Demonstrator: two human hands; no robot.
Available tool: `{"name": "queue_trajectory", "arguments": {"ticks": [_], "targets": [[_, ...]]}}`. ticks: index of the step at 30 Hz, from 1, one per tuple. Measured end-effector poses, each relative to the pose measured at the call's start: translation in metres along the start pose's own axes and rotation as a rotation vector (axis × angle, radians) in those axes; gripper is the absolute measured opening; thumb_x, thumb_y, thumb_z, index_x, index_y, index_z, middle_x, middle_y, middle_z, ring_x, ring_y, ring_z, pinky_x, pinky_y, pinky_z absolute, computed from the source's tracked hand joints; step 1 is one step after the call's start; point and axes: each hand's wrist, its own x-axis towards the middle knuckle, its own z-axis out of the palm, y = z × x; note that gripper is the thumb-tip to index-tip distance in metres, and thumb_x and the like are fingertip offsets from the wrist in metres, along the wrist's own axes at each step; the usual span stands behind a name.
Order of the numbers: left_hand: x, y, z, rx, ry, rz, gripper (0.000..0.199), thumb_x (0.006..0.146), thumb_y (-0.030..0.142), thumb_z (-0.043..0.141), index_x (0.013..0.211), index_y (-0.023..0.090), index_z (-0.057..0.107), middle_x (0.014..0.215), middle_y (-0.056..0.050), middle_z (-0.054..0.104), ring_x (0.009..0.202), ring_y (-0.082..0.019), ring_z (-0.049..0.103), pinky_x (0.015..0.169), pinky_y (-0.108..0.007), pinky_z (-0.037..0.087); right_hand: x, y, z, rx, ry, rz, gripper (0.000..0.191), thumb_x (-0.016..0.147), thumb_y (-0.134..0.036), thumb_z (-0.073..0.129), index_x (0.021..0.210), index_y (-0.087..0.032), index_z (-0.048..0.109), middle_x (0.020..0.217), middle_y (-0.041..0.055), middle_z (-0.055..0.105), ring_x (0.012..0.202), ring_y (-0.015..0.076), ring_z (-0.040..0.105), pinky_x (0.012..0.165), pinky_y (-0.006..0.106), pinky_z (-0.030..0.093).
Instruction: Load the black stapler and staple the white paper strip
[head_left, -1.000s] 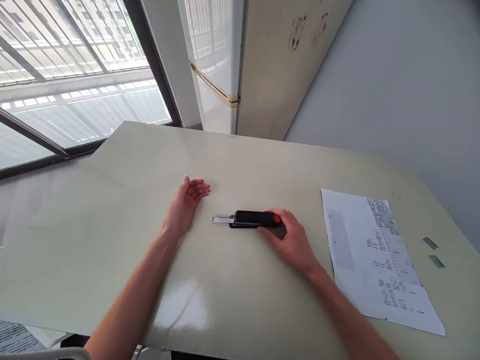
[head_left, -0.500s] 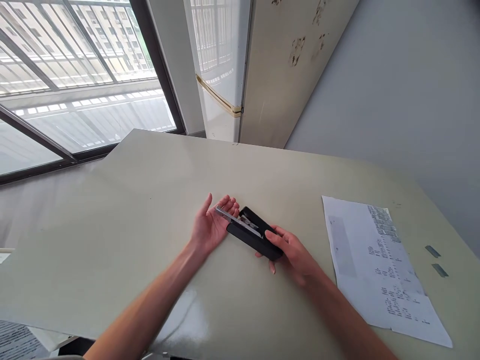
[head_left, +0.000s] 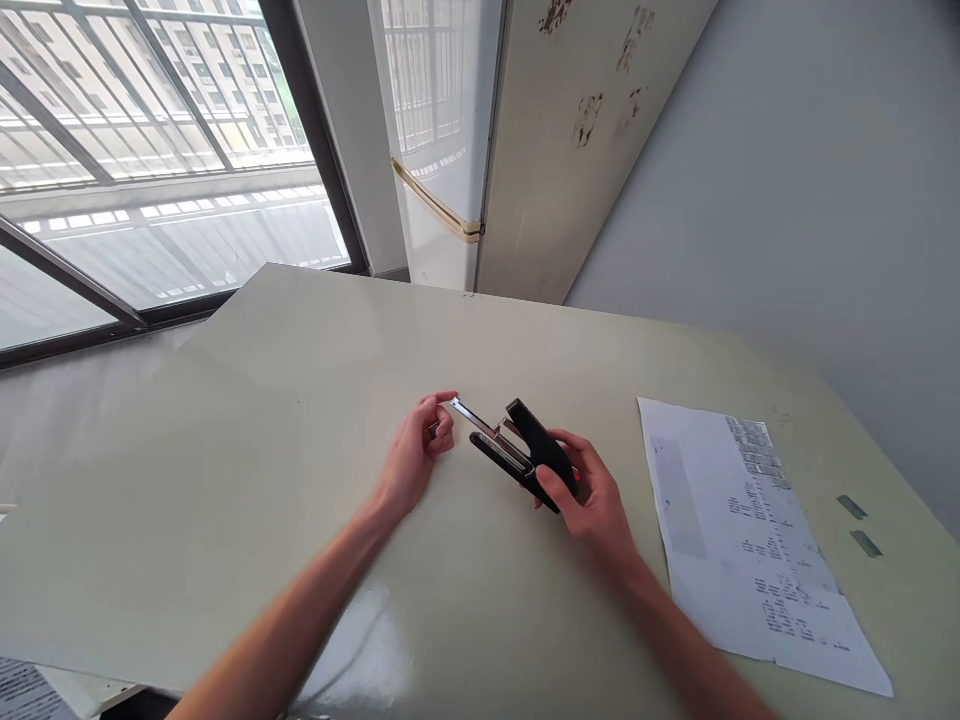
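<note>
A black stapler (head_left: 540, 446) is tilted above the table, gripped at its rear end by my right hand (head_left: 592, 495). Its metal tray (head_left: 477, 416) sticks out toward the upper left, between the raised top arm and the black base. My left hand (head_left: 417, 442) is at the tray's front end, index finger stretched to its tip and the other fingers curled. Whether anything lies inside the curled fingers is hidden.
On the pale table (head_left: 360, 340), a printed paper sheet (head_left: 712, 520) lies to the right. Two small grey-green strips (head_left: 852, 507) are beyond it. A fridge (head_left: 442, 240) and a wall stand behind the table.
My left hand has gone from an open palm under the tray to curled fingers with the index at its tip. The stapler's top arm and base are spread wider apart, as my right hand turned it.
</note>
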Motion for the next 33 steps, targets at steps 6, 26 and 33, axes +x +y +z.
{"name": "queue_trajectory", "arguments": {"ticks": [6, 26, 33], "targets": [[-0.014, -0.007, 0.006, 0.61, -0.005, 0.286, 0.033, 0.091, 0.028, 0.065, 0.122, 0.024, 0.075, 0.074, 0.003, 0.051, 0.065, -0.016, 0.044, 0.063, -0.029, 0.036, 0.0, 0.008, 0.003, -0.194, 0.147, -0.078, 0.043, 0.095, -0.051, 0.071, 0.13, -0.027, 0.063, 0.117, 0.0097, 0.074, 0.103, 0.0276, 0.071, 0.079, 0.038, 0.06], [0.005, -0.002, -0.009, -0.504, -0.05, -0.246, 0.019, 0.088, 0.024, 0.067, 0.101, 0.012, 0.073, 0.078, -0.003, 0.06, 0.066, -0.01, 0.057, 0.062, -0.021, 0.052, 0.057, 0.023, 0.006, -0.644, 0.112, -0.402, 0.035, 0.101, -0.045, 0.059, 0.126, -0.021, 0.064, 0.12, 0.013, 0.075, 0.108, 0.03, 0.069, 0.098, 0.048, 0.055], [0.005, 0.002, -0.011, -0.634, -0.008, -0.268, 0.029, 0.1, 0.032, 0.057, 0.11, 0.009, 0.071, 0.111, -0.018, 0.075, 0.101, -0.022, 0.075, 0.084, -0.028, 0.063, 0.158, 0.003, 0.039, -0.698, 0.061, -0.473, 0.033, 0.101, -0.035, 0.058, 0.128, -0.018, 0.063, 0.126, 0.0155, 0.073, 0.117, 0.031, 0.066, 0.105, 0.05, 0.052]]}}
